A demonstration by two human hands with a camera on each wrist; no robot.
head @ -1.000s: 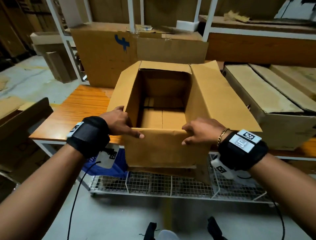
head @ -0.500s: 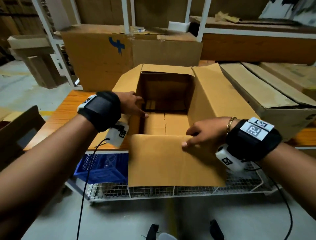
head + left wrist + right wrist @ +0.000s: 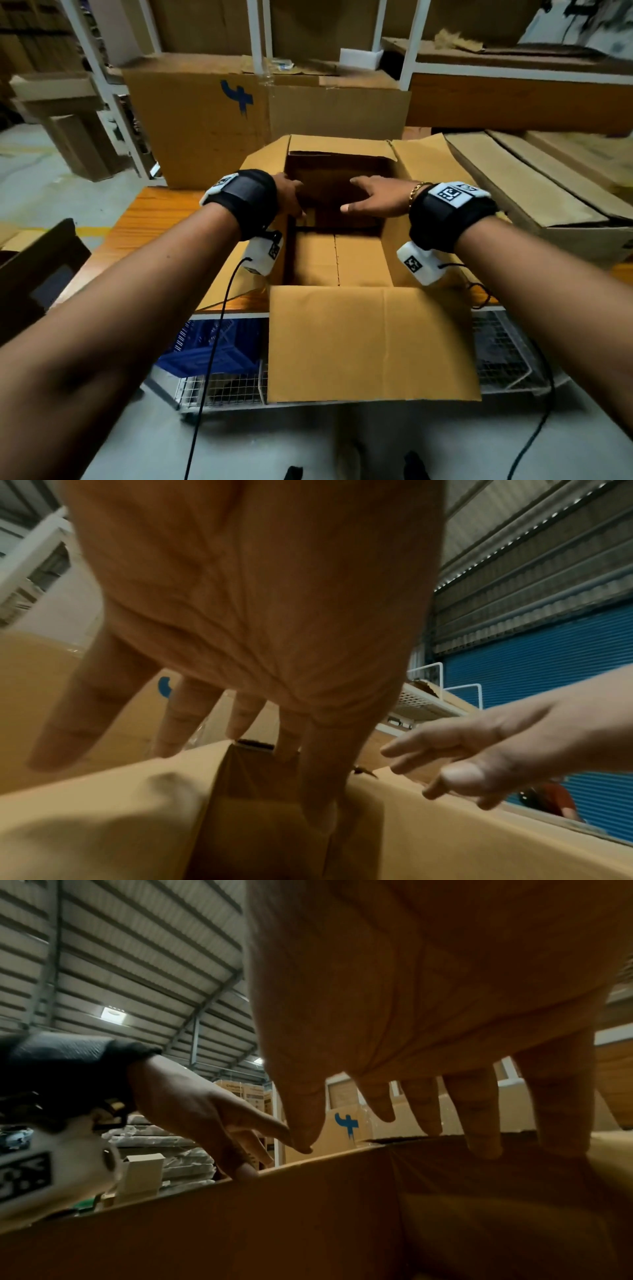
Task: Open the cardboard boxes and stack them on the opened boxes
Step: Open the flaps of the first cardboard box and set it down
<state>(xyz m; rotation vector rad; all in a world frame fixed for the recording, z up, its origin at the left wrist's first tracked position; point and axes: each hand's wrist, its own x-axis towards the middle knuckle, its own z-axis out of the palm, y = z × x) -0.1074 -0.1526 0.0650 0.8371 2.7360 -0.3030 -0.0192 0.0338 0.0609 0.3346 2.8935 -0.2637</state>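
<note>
The open cardboard box (image 3: 373,342) sits at the near edge of the wooden table (image 3: 150,219), its near flap folded down toward the person and its long axis running away from them. The far flap (image 3: 339,145) stands just beyond both hands. The left hand (image 3: 289,198) and right hand (image 3: 375,200) hover over the opening, about equally near it, fingers loosely spread and gripping nothing.

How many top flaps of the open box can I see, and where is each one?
4. The near flap hangs toward the person, the left flap and right flap are spread outward, and the far flap stands at the back.
</note>
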